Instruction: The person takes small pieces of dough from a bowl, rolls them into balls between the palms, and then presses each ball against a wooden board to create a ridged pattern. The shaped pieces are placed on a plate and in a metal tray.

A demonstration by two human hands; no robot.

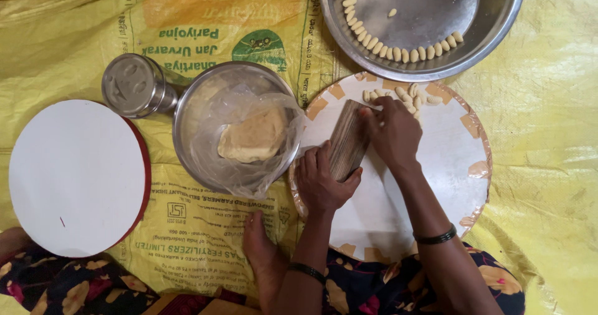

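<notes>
A small ridged wooden board (pixel 347 138) lies tilted on a round white board (pixel 436 165) with a brown patterned rim. My left hand (pixel 321 181) grips the wooden board's near end. My right hand (pixel 392 131) presses its fingertips on the board's far end, next to a heap of small shaped dough pieces (pixel 405 97). A steel bowl (pixel 187 125) lined with clear plastic holds a lump of pale dough (pixel 252 137) just left of my left hand.
A large steel basin (pixel 492 28) at the top holds a curved row of shaped dough pieces (pixel 398 48). A lidded steel tin (pixel 132 84) and a second round white board (pixel 75 178) lie to the left. Yellow printed sacking (pixel 548 165) covers the floor. A bare foot (pixel 258 240) rests near me.
</notes>
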